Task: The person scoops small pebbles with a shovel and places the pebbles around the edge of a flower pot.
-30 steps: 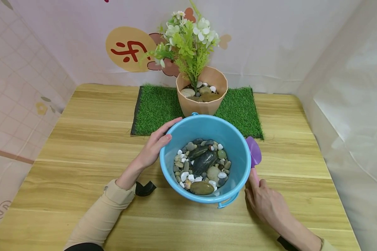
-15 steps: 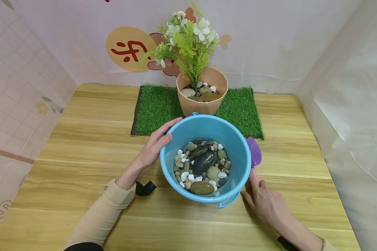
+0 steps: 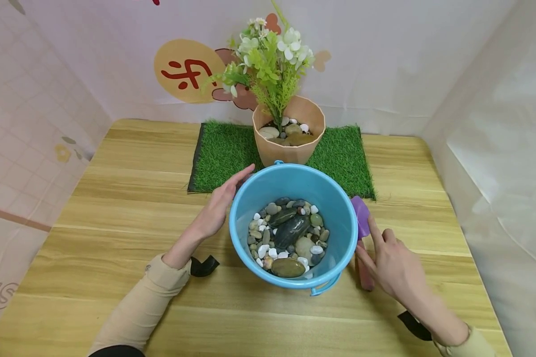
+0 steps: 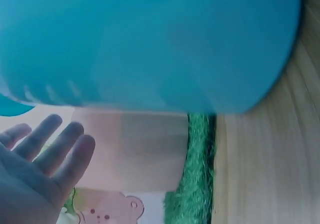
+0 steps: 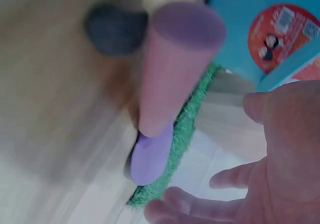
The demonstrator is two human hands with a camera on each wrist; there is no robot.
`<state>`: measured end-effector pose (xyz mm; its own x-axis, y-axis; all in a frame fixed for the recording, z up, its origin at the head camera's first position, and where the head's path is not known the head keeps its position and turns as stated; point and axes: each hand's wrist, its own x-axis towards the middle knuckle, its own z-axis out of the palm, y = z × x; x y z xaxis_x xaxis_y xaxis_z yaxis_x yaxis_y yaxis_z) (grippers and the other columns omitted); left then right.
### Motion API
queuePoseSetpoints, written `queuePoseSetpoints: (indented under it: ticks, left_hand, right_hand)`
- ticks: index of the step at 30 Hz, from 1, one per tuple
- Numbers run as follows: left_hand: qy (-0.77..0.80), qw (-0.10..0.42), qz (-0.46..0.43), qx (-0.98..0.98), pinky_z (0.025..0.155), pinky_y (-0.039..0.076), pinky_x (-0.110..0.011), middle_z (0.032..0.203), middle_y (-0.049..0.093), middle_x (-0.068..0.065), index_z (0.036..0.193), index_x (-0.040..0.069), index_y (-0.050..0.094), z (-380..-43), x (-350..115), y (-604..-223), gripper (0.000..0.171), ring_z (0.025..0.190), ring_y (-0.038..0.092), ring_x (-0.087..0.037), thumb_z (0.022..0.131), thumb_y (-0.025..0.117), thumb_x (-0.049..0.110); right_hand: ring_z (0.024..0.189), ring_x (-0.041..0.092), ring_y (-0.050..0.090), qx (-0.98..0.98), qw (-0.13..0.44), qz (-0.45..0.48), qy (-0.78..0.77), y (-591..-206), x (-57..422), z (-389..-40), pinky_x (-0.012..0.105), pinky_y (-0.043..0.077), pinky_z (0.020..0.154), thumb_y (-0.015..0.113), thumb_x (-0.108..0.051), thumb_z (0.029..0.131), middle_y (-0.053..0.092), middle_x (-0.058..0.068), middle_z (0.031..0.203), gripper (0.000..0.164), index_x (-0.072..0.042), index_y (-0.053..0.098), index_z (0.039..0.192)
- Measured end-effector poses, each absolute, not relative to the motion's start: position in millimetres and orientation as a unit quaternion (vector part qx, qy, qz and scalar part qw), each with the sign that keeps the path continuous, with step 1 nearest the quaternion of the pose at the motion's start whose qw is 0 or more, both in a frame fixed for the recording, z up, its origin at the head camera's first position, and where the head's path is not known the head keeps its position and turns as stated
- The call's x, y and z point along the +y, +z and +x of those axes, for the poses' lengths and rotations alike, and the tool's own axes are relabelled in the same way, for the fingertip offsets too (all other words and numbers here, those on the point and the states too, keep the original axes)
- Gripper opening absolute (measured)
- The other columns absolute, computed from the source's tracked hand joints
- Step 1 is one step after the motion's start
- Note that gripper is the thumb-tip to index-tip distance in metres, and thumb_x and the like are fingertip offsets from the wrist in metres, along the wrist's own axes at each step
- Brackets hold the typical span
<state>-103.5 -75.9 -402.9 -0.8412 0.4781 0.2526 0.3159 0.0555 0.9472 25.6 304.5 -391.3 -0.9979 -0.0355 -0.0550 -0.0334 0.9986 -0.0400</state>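
A light-blue bucket (image 3: 290,179) stands upright in the middle of the table, with stones (image 3: 290,233) on its bottom. Beside its left wall is my left hand (image 3: 215,212), fingers extended; in the left wrist view its fingers are apart from the bucket. A toy shovel with a purple blade (image 3: 362,218) and a pink handle (image 3: 366,276) lies on the table against the bucket's right side. Over the shovel hovers my right hand (image 3: 396,267), its fingers spread. In the right wrist view the shovel (image 5: 182,79) lies free of that hand.
Behind the bucket, a peach flowerpot (image 3: 290,152) with white flowers (image 3: 290,44) and pebbles stands on a green turf mat (image 3: 228,153). Curtains hang round the table (image 3: 134,208). A dark, blurred rounded thing (image 5: 114,30) shows beside the handle.
My right hand has let go of the shovel's handle and lifted up and rightward. My left hand has come off the bucket's rim and opened slightly away. The bucket has stayed put.
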Motion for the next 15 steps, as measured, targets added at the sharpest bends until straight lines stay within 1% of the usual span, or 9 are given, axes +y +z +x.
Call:
queuePoseSetpoints:
  ticks: [1, 3, 5, 7, 9, 11, 13, 15]
  left_hand:
    - [0.624, 0.054, 0.270, 0.731, 0.110, 0.055, -0.059, 0.157, 0.054, -0.020, 0.165, 0.010, 0.033, -104, -77, -404, 0.083, 0.140, 0.058, -0.040, 0.108, 0.016, 0.068]
    - [0.611, 0.031, 0.259, 0.747, 0.111, 0.052, -0.063, 0.159, 0.053, -0.018, 0.166, 0.012, 0.033, -105, -80, -405, 0.088, 0.143, 0.055, -0.038, 0.105, 0.013, 0.072]
    - [0.592, 0.002, 0.247, 0.767, 0.112, 0.051, -0.064, 0.162, 0.051, -0.016, 0.166, 0.013, 0.032, -106, -84, -407, 0.087, 0.147, 0.052, -0.038, 0.105, 0.014, 0.072]
    - [0.557, -0.032, 0.230, 0.798, 0.117, 0.048, -0.063, 0.164, 0.049, -0.015, 0.166, 0.013, 0.033, -107, -91, -409, 0.083, 0.150, 0.049, -0.037, 0.107, 0.016, 0.069]
    - [0.511, -0.060, 0.211, 0.831, 0.124, 0.041, -0.061, 0.167, 0.045, -0.014, 0.166, 0.012, 0.032, -108, -98, -411, 0.079, 0.153, 0.045, -0.037, 0.109, 0.019, 0.064]
    - [0.462, -0.076, 0.191, 0.863, 0.131, 0.032, -0.059, 0.170, 0.040, -0.013, 0.167, 0.012, 0.030, -109, -106, -413, 0.074, 0.157, 0.040, -0.037, 0.111, 0.023, 0.060]
    - [0.417, -0.079, 0.173, 0.889, 0.134, 0.026, -0.058, 0.173, 0.033, -0.013, 0.167, 0.012, 0.028, -109, -114, -414, 0.070, 0.160, 0.033, -0.037, 0.112, 0.027, 0.055]
    - [0.370, -0.078, 0.156, 0.912, 0.134, 0.025, -0.059, 0.175, 0.029, -0.013, 0.168, 0.012, 0.025, -110, -121, -415, 0.068, 0.161, 0.029, -0.039, 0.113, 0.030, 0.051]
  right_hand:
    - [0.072, 0.035, 0.062, 0.999, 0.018, -0.019, -0.020, -391, 305, 23, 0.042, 0.051, 0.045, 0.058, -0.048, 0.104, 0.061, 0.029, 0.105, 0.079, -0.005, 0.031, 0.165]
    - [0.084, 0.042, 0.064, 1.000, -0.001, -0.020, -0.018, -389, 307, 19, 0.046, 0.054, 0.048, 0.060, -0.047, 0.103, 0.061, 0.031, 0.112, 0.079, -0.006, 0.032, 0.164]
    - [0.100, 0.050, 0.064, 0.999, -0.017, -0.025, -0.017, -389, 308, 15, 0.054, 0.059, 0.056, 0.060, -0.046, 0.103, 0.060, 0.035, 0.121, 0.078, -0.005, 0.034, 0.163]
    - [0.114, 0.055, 0.060, 0.999, -0.026, -0.028, -0.020, -390, 308, 11, 0.063, 0.061, 0.068, 0.060, -0.046, 0.103, 0.057, 0.037, 0.132, 0.078, -0.004, 0.035, 0.163]
    - [0.126, 0.058, 0.054, 0.999, -0.032, -0.029, -0.024, -390, 309, 7, 0.071, 0.058, 0.081, 0.060, -0.045, 0.103, 0.052, 0.038, 0.143, 0.077, -0.003, 0.035, 0.162]
    - [0.135, 0.058, 0.048, 0.998, -0.037, -0.032, -0.026, -391, 309, 3, 0.076, 0.053, 0.091, 0.061, -0.045, 0.102, 0.047, 0.038, 0.151, 0.078, -0.003, 0.035, 0.163]
    - [0.140, 0.058, 0.044, 0.998, -0.036, -0.033, -0.028, -391, 310, -1, 0.078, 0.049, 0.098, 0.060, -0.045, 0.103, 0.043, 0.038, 0.156, 0.078, -0.002, 0.034, 0.163]
    - [0.143, 0.059, 0.040, 0.999, -0.035, -0.032, -0.027, -391, 310, -5, 0.079, 0.046, 0.103, 0.059, -0.044, 0.103, 0.040, 0.038, 0.159, 0.078, -0.003, 0.033, 0.164]
